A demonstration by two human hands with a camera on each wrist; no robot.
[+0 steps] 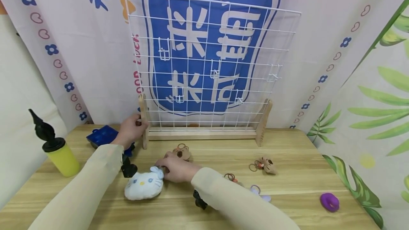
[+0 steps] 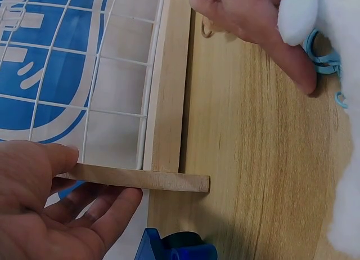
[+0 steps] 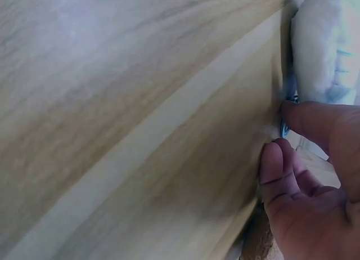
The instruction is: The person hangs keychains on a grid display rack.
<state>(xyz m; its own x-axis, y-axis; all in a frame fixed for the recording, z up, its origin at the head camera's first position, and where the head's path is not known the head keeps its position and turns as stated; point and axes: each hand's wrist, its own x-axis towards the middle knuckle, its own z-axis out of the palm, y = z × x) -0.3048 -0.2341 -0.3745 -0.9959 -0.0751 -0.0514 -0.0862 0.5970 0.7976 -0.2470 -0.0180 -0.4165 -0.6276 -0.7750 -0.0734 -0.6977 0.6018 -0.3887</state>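
Note:
My left hand (image 1: 131, 130) grips the left wooden upright (image 2: 135, 178) of a white wire grid rack (image 1: 204, 63), thumb on one side and fingers on the other. Low over the table, my right hand (image 1: 179, 168) is at the side of a white plush cat head (image 1: 143, 186) with a blue bow. Its thumb (image 3: 315, 119) comes right up to the plush's light-blue clasp (image 2: 326, 63), and a gap shows between thumb and fingertips. A brown plush keychain (image 1: 182, 153) lies just beyond this hand.
Small hooks (image 1: 215, 74) hang on the grid. A yellow hand pump (image 1: 64, 157) stands at the left, near a dark blue object (image 1: 102, 136). Rightward lie another brown keychain (image 1: 266, 166), a lilac keychain (image 1: 262, 195) and a purple ring-shaped piece (image 1: 330, 202). A printed curtain hangs behind.

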